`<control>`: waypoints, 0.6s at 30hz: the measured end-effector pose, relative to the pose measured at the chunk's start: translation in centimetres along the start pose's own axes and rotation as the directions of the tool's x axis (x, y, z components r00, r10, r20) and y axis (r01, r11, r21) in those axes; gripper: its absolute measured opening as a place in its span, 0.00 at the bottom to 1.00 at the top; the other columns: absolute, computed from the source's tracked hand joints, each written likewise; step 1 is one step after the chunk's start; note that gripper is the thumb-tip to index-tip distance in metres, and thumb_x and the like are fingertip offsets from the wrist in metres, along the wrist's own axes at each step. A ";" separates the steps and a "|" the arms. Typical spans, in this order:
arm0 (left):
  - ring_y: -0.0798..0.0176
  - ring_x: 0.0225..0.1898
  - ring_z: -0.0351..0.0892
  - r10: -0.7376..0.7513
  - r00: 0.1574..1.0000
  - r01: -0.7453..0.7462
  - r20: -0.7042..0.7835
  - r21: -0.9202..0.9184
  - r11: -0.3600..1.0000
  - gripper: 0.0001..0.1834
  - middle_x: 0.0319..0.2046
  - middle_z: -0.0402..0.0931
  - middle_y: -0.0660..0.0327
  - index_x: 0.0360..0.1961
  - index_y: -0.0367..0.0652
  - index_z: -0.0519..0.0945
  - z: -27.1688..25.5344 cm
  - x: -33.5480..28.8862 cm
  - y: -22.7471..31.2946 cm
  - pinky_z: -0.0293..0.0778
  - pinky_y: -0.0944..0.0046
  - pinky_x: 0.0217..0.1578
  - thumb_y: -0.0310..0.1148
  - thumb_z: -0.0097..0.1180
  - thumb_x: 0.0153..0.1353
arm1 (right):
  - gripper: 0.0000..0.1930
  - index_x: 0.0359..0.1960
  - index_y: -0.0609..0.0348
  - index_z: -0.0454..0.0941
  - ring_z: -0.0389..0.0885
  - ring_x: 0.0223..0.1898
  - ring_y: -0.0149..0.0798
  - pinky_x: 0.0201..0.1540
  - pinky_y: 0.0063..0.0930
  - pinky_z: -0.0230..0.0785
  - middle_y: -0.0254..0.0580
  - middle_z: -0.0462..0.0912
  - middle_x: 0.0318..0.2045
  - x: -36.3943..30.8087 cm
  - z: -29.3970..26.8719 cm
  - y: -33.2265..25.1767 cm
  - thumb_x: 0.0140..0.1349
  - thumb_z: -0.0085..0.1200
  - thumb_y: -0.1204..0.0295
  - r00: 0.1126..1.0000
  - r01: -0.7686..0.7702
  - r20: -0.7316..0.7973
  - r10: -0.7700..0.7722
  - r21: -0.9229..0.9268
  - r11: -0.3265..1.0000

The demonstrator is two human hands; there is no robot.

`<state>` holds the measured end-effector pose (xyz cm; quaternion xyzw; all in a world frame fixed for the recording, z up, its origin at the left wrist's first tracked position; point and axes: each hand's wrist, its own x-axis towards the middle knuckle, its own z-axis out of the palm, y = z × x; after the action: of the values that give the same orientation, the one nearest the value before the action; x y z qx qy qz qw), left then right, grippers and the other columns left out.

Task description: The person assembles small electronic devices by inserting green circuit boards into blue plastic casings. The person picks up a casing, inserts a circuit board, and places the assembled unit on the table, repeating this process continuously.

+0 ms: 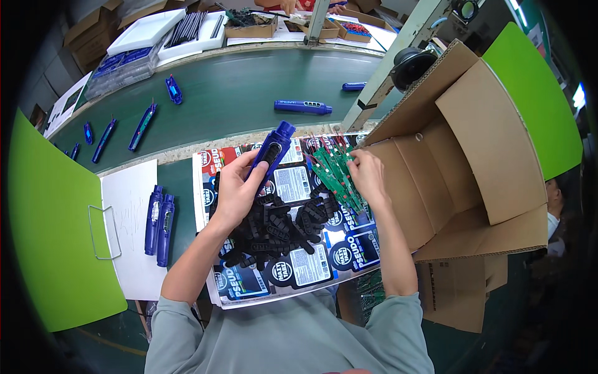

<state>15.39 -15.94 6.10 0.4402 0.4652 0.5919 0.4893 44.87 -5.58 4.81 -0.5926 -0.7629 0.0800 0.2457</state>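
My left hand (235, 194) is closed around a blue plastic casing (283, 138), held tilted above the printed sheets. An oval black piece sits in the casing's upper face. Farther right, my right hand (370, 177) reaches into a heap of narrow green circuit boards (333, 169) with red wires. Its thumb and fingers are pinched together on one of the boards, mostly hidden by the hand. Below and between my hands lies a pile of small black plastic parts (271, 229). The stack of printed sheets (311, 265) lies beneath both heaps.
Two blue casings (165, 230) lie on white paper at left, near a green panel (53, 237). An open cardboard box (430, 181) stands close on the right. Beyond runs a green conveyor belt (230, 87) with several blue casings. A metal post (392, 75) rises before the box.
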 end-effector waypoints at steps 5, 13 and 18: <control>0.77 0.30 0.77 -0.009 1.000 0.009 0.000 -0.041 0.999 0.17 0.33 0.81 0.66 0.60 0.34 0.77 0.2 -0.6 -0.1 0.72 0.74 0.27 0.27 0.55 0.72 | 0.11 0.46 0.63 0.81 0.82 0.48 0.61 0.51 0.52 0.73 0.57 0.82 0.45 0.2 0.4 -0.8 0.61 0.60 0.76 0.996 -0.013 0.088 0.025 -0.138 0.990; 0.76 0.32 0.78 -0.043 0.997 0.045 0.057 -0.045 0.998 0.18 0.39 0.82 0.65 0.60 0.35 0.76 0.1 -0.7 -0.9 0.75 0.75 0.28 0.28 0.56 0.72 | 0.12 0.46 0.61 0.79 0.80 0.48 0.63 0.51 0.54 0.72 0.56 0.79 0.47 -0.2 0.4 -1.0 0.60 0.58 0.79 0.991 0.032 0.132 -0.019 -0.101 0.994; 0.75 0.32 0.79 -0.071 0.996 0.075 0.062 -0.063 0.995 0.18 0.39 0.82 0.63 0.60 0.35 0.76 0.1 -0.7 -0.7 0.76 0.73 0.28 0.29 0.56 0.72 | 0.10 0.43 0.61 0.76 0.81 0.42 0.60 0.47 0.53 0.72 0.53 0.79 0.40 0.1 -0.7 -1.5 0.59 0.55 0.81 0.996 0.072 0.060 -0.070 -0.021 0.997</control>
<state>15.67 -16.61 5.41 0.4244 0.4465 0.5751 0.5384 43.89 -5.99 6.02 -0.5653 -0.7913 0.0799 0.2188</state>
